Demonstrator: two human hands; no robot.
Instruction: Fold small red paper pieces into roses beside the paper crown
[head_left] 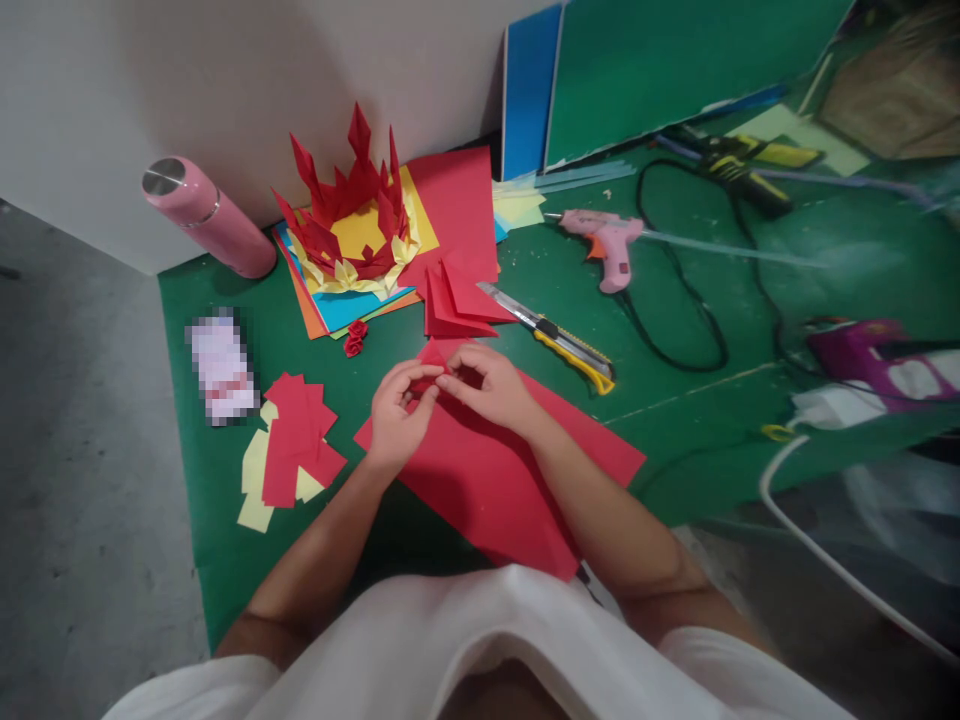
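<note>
Between my fingertips is a small piece of folded red paper (431, 352), partly covered by my fingers. My left hand (403, 405) pinches it from the left, and my right hand (487, 385) grips it from the right with thumb and fingers close together. Both hands are above a large red paper sheet (480, 490) lying flat on the table. Just beyond them lie folded red paper triangles (457, 305). A yellow utility knife (559, 340) with its blade out rests to the right of the triangles.
A red and yellow paper crown (352, 225) stands on coloured sheets, near a pink bottle (210, 220). Red paper roses (356, 338), paper scraps (289, 440) and a blurred-out pale item (221, 367) lie left. A pink glue gun (607, 240) with a black cord lies right.
</note>
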